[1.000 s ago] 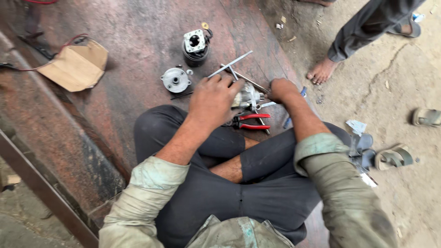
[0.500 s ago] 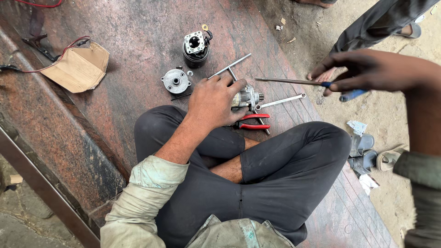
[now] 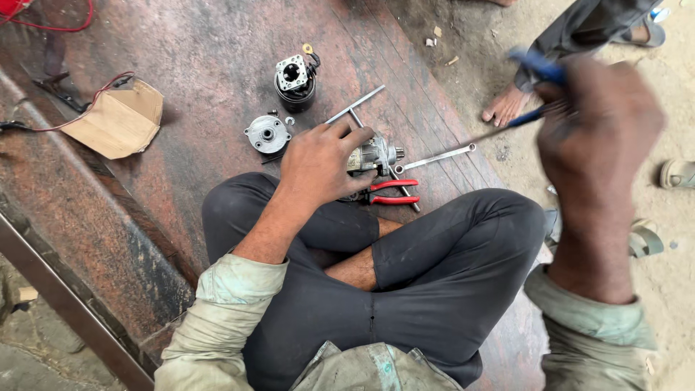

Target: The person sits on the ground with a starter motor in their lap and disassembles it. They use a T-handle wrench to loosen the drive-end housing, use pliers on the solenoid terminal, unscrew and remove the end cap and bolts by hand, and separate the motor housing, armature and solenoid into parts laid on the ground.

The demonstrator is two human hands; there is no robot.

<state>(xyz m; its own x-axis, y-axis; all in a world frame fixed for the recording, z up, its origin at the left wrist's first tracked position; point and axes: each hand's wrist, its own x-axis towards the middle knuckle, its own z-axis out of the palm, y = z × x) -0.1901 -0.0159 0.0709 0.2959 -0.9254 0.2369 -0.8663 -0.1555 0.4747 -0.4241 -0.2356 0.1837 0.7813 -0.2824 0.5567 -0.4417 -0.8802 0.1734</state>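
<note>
On the rust-red metal platform (image 3: 188, 65), just ahead of the crossed legs, left hand (image 3: 318, 163) lies palm-down over a small silver motor assembly (image 3: 375, 154), fingers curled and clamped on its near end. Motor's nose pokes out to the right of the fingertips.

Right hand (image 3: 597, 130) is raised off the platform toward the right edge, heavily blurred. Fingers are closed around a blue-handled screwdriver (image 3: 532, 112); thin shaft runs down-left toward the motor, tip hard to make out in the blur.

Around the motor:
- Red-handled pliers (image 3: 391, 192) touching or just beside the left hand, on the near side, handles pointing right.
- T-shaped bar wrench (image 3: 355, 107) just beyond the fingers; its long leg passes under the motor toward the pliers.
- Flat silver spanner (image 3: 434, 157) just right of the motor, angled up toward the right edge.
- Round grey end cover (image 3: 267, 135) left of the hand, close but apart.
- Black cylindrical motor body (image 3: 295, 83) standing upright behind the cover, further toward the far edge.

Folded cardboard piece (image 3: 119, 119) sits well left, with red wire (image 3: 65, 25) trailing near the far-left corner.

Off the right edge, on sandy ground, another person's bare foot (image 3: 507, 105) and dark trouser leg.
</note>
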